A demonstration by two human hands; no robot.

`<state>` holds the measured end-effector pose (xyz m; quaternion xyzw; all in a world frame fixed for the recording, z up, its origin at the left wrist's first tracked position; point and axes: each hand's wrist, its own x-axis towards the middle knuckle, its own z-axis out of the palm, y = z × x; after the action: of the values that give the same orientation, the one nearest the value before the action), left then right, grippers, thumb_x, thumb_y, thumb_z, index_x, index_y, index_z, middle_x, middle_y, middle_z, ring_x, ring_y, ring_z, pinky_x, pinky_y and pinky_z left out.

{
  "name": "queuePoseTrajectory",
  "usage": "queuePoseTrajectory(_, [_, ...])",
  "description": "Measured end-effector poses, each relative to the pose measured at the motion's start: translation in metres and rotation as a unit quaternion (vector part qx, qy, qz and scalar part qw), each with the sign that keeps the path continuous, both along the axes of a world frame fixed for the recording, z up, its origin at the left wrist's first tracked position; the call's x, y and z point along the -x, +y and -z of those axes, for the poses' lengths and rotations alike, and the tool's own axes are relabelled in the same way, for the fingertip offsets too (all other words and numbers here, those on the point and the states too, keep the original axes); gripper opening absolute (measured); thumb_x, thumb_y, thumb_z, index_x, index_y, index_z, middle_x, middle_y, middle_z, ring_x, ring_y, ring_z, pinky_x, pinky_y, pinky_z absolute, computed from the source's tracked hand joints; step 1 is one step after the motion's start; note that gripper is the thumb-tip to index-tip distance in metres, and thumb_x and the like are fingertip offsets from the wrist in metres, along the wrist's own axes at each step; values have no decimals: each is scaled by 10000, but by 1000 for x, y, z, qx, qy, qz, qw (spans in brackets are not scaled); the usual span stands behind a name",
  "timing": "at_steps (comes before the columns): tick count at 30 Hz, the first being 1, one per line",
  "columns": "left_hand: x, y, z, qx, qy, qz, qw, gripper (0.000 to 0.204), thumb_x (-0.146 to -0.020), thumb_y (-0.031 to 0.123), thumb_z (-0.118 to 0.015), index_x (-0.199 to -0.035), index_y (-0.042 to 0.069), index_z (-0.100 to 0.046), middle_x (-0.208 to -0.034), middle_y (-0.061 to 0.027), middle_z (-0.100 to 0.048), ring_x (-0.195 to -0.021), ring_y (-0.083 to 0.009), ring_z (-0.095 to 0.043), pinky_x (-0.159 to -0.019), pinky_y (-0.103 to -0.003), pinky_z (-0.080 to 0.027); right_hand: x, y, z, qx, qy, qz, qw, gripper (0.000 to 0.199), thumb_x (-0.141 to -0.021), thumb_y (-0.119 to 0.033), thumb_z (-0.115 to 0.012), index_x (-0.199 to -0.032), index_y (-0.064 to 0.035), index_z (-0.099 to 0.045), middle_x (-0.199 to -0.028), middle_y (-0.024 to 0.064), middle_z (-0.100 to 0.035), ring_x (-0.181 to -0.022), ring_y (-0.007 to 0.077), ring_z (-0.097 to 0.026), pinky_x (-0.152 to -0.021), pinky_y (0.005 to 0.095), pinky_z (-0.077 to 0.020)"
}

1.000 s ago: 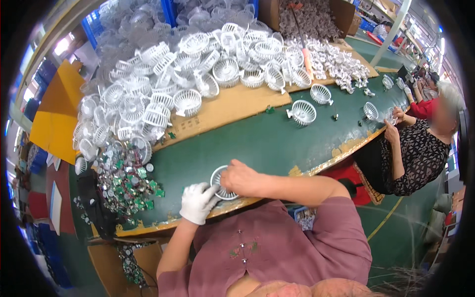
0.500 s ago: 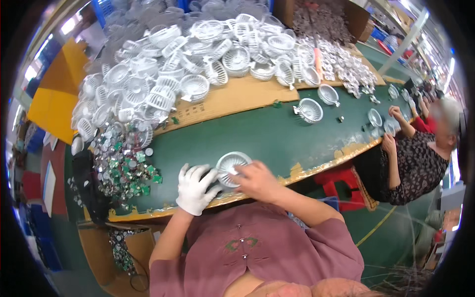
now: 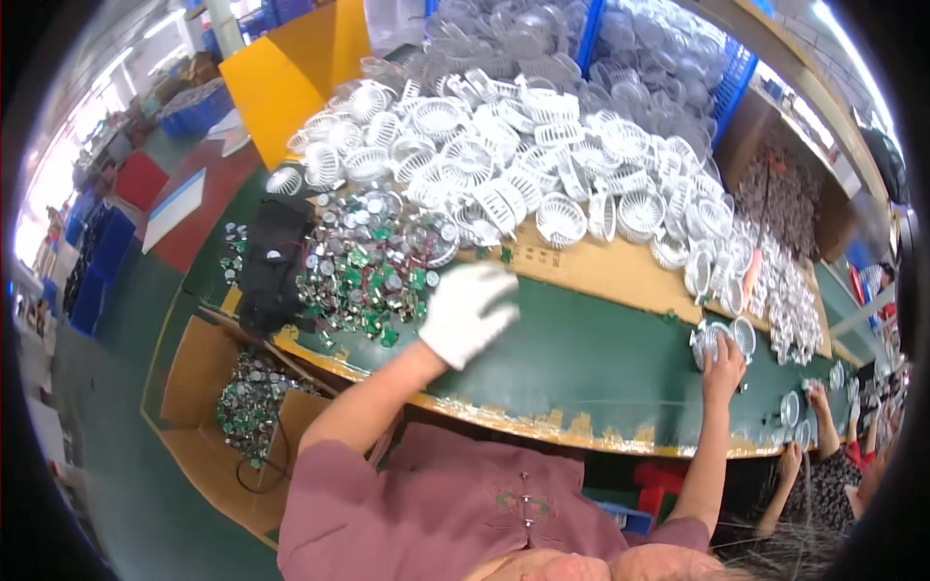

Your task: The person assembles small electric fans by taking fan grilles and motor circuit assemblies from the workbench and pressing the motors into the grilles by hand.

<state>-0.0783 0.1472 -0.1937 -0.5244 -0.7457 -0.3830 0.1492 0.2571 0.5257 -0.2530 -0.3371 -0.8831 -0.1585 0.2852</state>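
Note:
My right hand [image 3: 724, 373], bare, reaches out to the right over the green table [image 3: 601, 358]. Its fingers are closed on a round, white, ribbed plastic cup [image 3: 706, 344] at the table's far side. Right beside it rests a second ribbed cup [image 3: 744, 337]. My left hand [image 3: 468, 315], in a white glove, is slightly blurred and hovers above the table with its fingers apart and nothing visible in them. It is nearest to a heap of small parts [image 3: 358, 271], with green circuit boards, silver discs and thin wires.
A large pile of white ribbed cups [image 3: 465, 160] covers the far side, partly on a cardboard sheet [image 3: 601, 281]. Small white parts [image 3: 785, 300] lie at right. A black cloth-like object [image 3: 271, 261] borders the heap. Below stands an open cardboard box [image 3: 199, 387]. A co-worker's hand [image 3: 819, 397] is at far right.
The view has swung left. My right hand has carried the ribbed cup from in front of me to the right. My left hand has left that cup and moved toward the small-parts heap.

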Motion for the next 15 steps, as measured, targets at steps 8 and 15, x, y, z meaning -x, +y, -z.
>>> queuePoseTrajectory(8, [241, -19, -60, 52, 8, -421, 905, 529, -784, 541, -584, -1091, 118, -662, -1145, -172, -605, -1022, -352, -586, -868, -435, -473, 77, -103, 11, 123, -16, -223, 967, 492, -749, -162, -714, -1207, -66, -561, -1171, 176, -524, -1092, 356, -489, -931, 454, -382])
queuePoseTrajectory(15, [402, -101, -30, 176, -168, -586, 773, 716, -799, 686, -452, -1253, 149, -585, -1256, -176, -563, -1160, -326, -547, -966, -434, -432, 83, -105, 27, 202, -22, -211, 956, 459, -739, -133, -690, -1174, -56, -567, -1131, 168, -528, -1039, 352, -495, -893, 453, -383])
